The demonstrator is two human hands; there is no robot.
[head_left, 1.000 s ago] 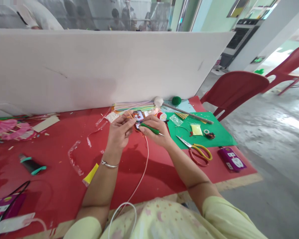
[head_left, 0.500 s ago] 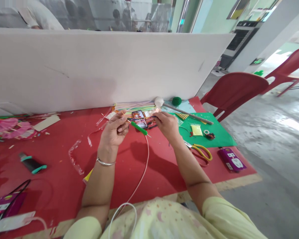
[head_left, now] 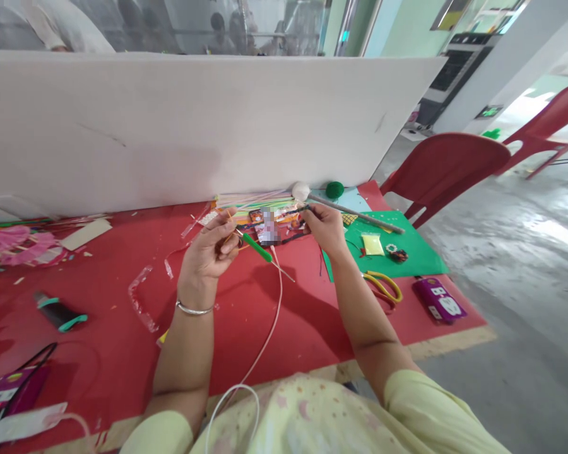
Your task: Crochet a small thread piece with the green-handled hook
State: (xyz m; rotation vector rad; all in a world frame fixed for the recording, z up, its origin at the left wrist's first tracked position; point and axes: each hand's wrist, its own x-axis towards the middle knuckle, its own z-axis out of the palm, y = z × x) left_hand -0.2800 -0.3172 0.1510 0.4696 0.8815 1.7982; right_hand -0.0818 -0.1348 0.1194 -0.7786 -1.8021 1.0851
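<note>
My left hand (head_left: 211, 244), with a silver bangle on its wrist, is raised over the red table. Its fingers are closed round a green-handled tool (head_left: 258, 247) that looks like a crochet hook, pointing down to the right. A thin orange strand (head_left: 230, 216) shows at the same fingertips. Opposite, my right hand (head_left: 325, 228) pinches a dark strand (head_left: 304, 208) between thumb and fingers. Below and between the hands lies a phone (head_left: 267, 230), its screen blurred, with a pale cable (head_left: 281, 284) running from it towards me.
Scissors (head_left: 383, 287), a small yellow packet (head_left: 372, 244) and a purple box (head_left: 439, 299) are to the right. Pipe cleaners (head_left: 250, 200) lie at the back before a white board (head_left: 180, 126). A black-and-teal tool (head_left: 59, 312) lies left. Red chairs (head_left: 449, 167) stand beyond.
My hands have moved a little further apart, the left going left and down, the right going right. More of the phone shows between them. The green-handled tool stays in my left hand.
</note>
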